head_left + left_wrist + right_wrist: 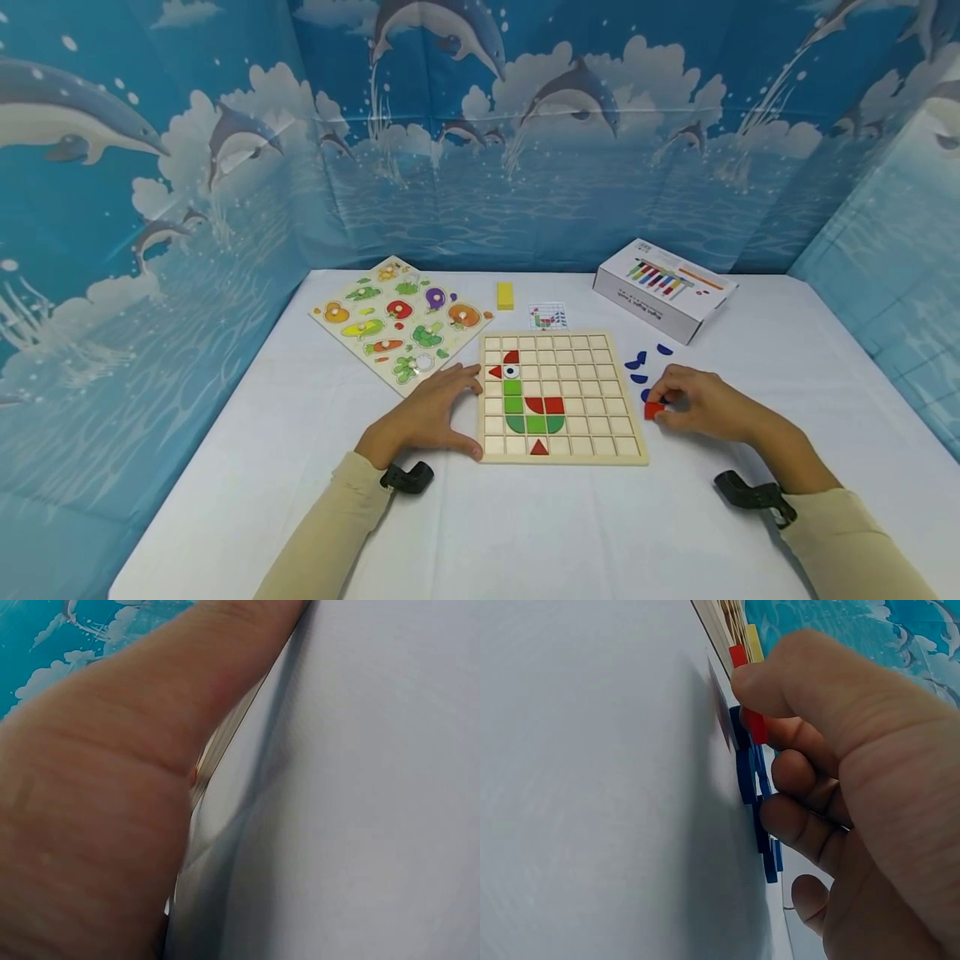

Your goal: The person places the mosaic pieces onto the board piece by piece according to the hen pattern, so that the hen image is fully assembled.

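Note:
My right hand (701, 404) pinches a small red block (652, 410) between thumb and fingers, just right of the wooden grid board (592, 404). In the right wrist view the red block (758, 729) stands on edge, partly covered by the thumb. Several blue half-round pieces (639, 378) lie beside that hand. My left hand (431, 412), thumb and fingers spread apart, touches the board's left edge. Red, green and white pieces form a bird-like figure on the grid, with green squares (513, 404) and a red triangle (539, 447). The left wrist view shows mostly the thumb (150, 712).
A vegetable puzzle board (405, 321) lies at the back left. Behind the grid are a yellow block (506, 296) and a small picture card (547, 316). A white box (663, 287) stands at the back right. Dolphin-printed curtains (465, 192) enclose the white table (555, 533).

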{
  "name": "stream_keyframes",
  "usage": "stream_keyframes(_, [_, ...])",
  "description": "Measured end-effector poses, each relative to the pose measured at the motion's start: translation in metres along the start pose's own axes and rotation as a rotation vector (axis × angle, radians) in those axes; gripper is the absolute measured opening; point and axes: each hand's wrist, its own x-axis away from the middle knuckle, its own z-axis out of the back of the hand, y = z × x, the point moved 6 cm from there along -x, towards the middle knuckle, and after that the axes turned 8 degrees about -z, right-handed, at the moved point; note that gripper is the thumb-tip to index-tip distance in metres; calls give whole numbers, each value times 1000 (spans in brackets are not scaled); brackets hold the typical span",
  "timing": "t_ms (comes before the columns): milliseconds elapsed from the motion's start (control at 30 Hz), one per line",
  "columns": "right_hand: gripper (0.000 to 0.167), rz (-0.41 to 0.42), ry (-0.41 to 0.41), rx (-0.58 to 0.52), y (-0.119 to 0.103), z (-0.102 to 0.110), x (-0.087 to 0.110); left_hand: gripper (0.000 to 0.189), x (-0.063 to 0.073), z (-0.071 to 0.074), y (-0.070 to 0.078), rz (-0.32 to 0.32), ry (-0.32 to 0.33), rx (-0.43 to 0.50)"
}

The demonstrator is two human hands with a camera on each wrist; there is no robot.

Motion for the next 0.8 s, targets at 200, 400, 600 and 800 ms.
stream_keyframes(200, [25, 49, 28, -21, -3, 0, -4, 93, 1, 0, -1, 2, -1, 1])
stream_keyframes(400, [24, 49, 19, -37, -10, -2, -13, 94, 0, -2, -2, -6, 0, -5])
stream_keyframes(600, [22, 18, -26, -51, -16, -9, -26, 92, -1, 0, -1, -23, 1, -4])
stream_keyframes(800, [21, 69, -43, -114, -29, -15, -40, 93, -1, 1, 0, -18, -2, -4])
